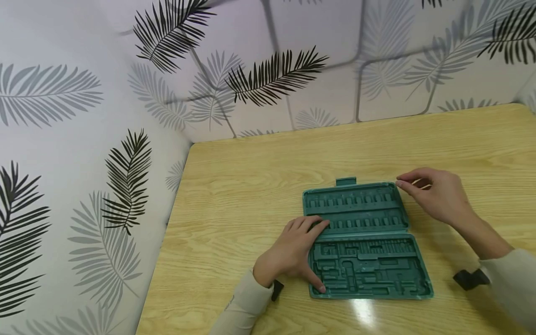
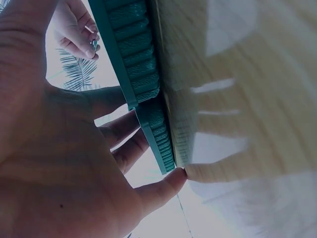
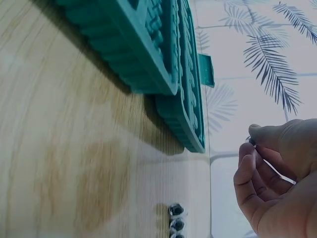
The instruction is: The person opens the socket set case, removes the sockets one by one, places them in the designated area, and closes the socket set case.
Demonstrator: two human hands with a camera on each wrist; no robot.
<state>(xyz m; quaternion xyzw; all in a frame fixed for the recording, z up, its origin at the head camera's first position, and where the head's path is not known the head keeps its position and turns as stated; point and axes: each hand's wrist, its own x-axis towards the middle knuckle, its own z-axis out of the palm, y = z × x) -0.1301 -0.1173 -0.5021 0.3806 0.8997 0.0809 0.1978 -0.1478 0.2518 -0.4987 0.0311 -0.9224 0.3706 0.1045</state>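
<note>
An open green plastic tool case (image 1: 370, 260) lies flat on the table, its moulded slots facing up. At its left side my left hand (image 1: 293, 251) is spread, fingers touching the far half and the thumb on the near left corner. Above the case's far right corner is my right hand (image 1: 439, 195). Its thumb and index finger pinch a small shiny metal piece (image 3: 251, 142), mostly covered by the fingertips. In the left wrist view, the piece shows as a short metal cylinder, its exact kind unclear. Both halves of the case show vacant slots.
Several small metal sockets (image 3: 176, 218) stand in a row on the wooden table (image 3: 74, 173), right of the case. A latch flap (image 1: 346, 181) sticks out from the case's far edge. Leaf-patterned walls (image 1: 272, 83) border the table at the back and left.
</note>
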